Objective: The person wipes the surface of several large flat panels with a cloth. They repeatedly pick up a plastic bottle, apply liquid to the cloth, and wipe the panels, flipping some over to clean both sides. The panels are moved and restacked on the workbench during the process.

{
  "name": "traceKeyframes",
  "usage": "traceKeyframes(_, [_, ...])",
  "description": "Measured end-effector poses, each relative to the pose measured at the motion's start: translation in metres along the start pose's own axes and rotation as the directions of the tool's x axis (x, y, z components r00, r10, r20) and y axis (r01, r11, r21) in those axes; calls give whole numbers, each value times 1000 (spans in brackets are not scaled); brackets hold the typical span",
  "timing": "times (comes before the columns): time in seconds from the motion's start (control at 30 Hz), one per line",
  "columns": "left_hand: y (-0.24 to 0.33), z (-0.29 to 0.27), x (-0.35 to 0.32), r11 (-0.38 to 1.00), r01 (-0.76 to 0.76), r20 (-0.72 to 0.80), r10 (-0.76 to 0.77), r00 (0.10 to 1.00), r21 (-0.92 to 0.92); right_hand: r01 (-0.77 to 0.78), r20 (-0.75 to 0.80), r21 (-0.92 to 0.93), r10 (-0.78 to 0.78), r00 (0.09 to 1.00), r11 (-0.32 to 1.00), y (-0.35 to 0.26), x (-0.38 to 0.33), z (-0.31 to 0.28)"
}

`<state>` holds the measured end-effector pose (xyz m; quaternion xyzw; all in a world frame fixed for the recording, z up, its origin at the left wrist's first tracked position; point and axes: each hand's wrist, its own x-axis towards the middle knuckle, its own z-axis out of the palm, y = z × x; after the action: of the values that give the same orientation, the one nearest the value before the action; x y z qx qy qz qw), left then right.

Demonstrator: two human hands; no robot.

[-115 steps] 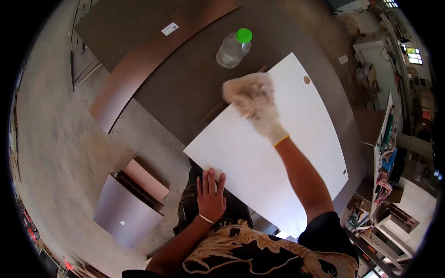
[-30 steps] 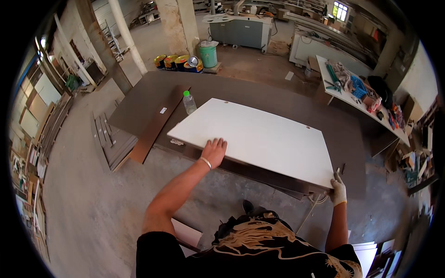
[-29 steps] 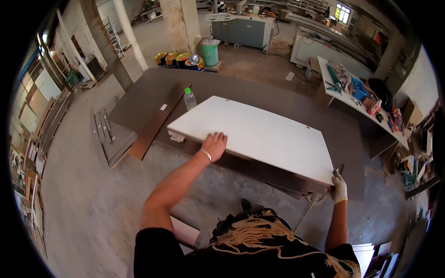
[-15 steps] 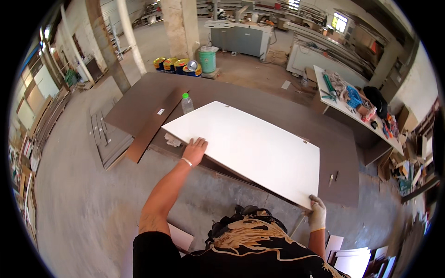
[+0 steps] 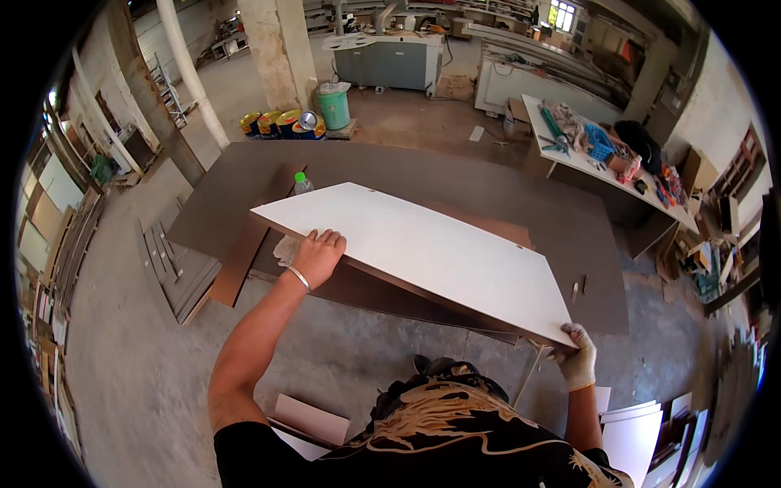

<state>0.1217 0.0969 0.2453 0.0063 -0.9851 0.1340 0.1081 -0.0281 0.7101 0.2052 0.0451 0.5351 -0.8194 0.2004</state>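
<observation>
Head view: left hand (image 5: 319, 255) and right hand (image 5: 579, 359), well apart, gripped a white panel (image 5: 419, 252) over the tabletop's (image 5: 561, 195) near edge, likely for balance.

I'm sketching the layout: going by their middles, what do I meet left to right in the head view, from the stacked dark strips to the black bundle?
Stacked dark strips, brown strip, bare left hand, white panel, gloved right hand, black bundle.
</observation>
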Motion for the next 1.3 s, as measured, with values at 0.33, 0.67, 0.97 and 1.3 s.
traceKeyframes(0.33, [-11, -161, 42, 934, -66, -172, 5, 985, -351, 280, 252, 59, -286, 924, 958, -133, 25, 21])
traceKeyframes(0.67, [-112, -107, 144, 992, 127, -564, -103, 820, 4, 488, 41, -586, -578, 815, 647, -203, 243, -66])
traceKeyframes(0.97, [-234, 75, 120, -380, -339, 322, -922, 216, -861, 436, -373, 246, -331, 867, 866, -58, 352, 12])
traceKeyframes(1.3, [-138, 167, 133, -395, -249, 440, -883, -161, -884, 71, -136, -525, -166, 977, 848, 114, 471, 76])
